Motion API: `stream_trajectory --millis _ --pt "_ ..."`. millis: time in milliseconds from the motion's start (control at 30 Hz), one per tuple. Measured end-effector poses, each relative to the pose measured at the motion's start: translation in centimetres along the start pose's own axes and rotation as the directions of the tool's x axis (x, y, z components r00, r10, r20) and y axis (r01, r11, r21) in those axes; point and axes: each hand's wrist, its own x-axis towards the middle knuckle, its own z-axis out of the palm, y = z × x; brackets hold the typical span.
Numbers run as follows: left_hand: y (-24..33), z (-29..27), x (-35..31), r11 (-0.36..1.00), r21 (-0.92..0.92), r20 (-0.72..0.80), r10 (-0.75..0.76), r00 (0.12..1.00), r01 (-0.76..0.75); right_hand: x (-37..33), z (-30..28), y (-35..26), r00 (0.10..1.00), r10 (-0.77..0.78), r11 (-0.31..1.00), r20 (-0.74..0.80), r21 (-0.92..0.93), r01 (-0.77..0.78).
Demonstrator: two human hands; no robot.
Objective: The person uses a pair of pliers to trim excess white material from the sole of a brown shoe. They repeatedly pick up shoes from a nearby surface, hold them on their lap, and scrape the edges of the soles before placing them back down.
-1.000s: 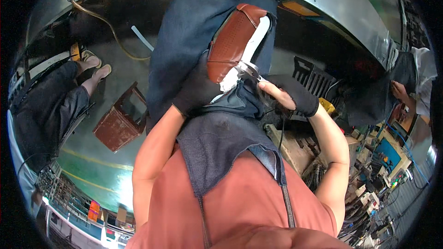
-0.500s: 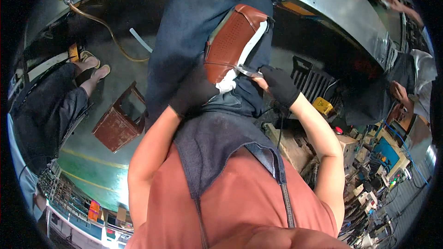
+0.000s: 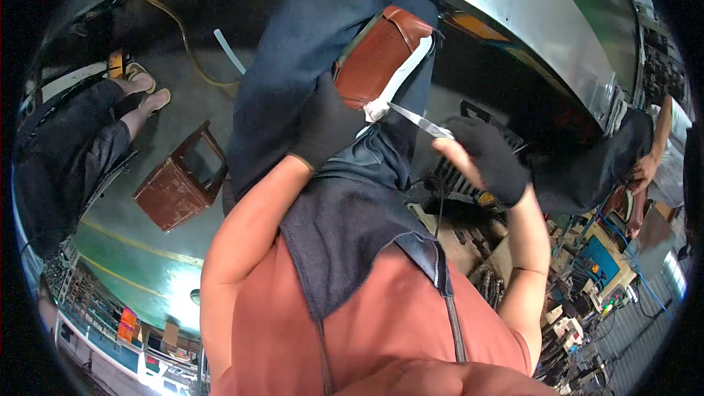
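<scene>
A brown leather shoe upper [image 3: 372,62] lies across my lap, with perforated dots on its side and a white strip [image 3: 405,72] along its right edge. Wrapped round its near end is my gloved left hand [image 3: 328,123], closed. A crumpled white piece [image 3: 377,110] shows at that end, beside the fingers. My right hand [image 3: 493,160], in a black glove with the thumb bare, is closed on a slim knife [image 3: 419,119]. The blade points left, and its tip is at the white piece; I cannot tell whether they touch.
A metal worktop edge [image 3: 506,18] curves across ahead of my knees. On the floor to the left stands a brown stool [image 3: 176,183]. One person's legs [image 3: 110,132] are at far left; another person's hand [image 3: 644,170] is at far right. Machinery and cables [image 3: 587,286] crowd the lower right.
My right hand with the knife has drawn back to the right, away from the shoe upper. My left hand has moved up a little, and the upper is slightly turned.
</scene>
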Motion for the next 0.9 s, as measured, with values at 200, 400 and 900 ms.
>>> stream_trajectory --millis 200,400,900 --pt "1.2 -3.2 -3.4 0.989 -0.008 0.136 0.145 0.98 -0.145 1.4 10.7 4.3 0.966 0.229 0.883 -0.122 0.443 -0.154" --pt "2.9 -3.2 -5.8 0.995 0.089 0.128 0.027 0.991 -0.039 2.1 16.0 3.4 0.9 0.424 0.614 -0.104 0.763 -0.201" --pt "4.1 -7.8 -5.0 0.893 0.428 0.166 0.071 0.984 -0.136 0.4 15.3 -1.0 0.812 0.4 0.469 -0.425 0.856 0.217"
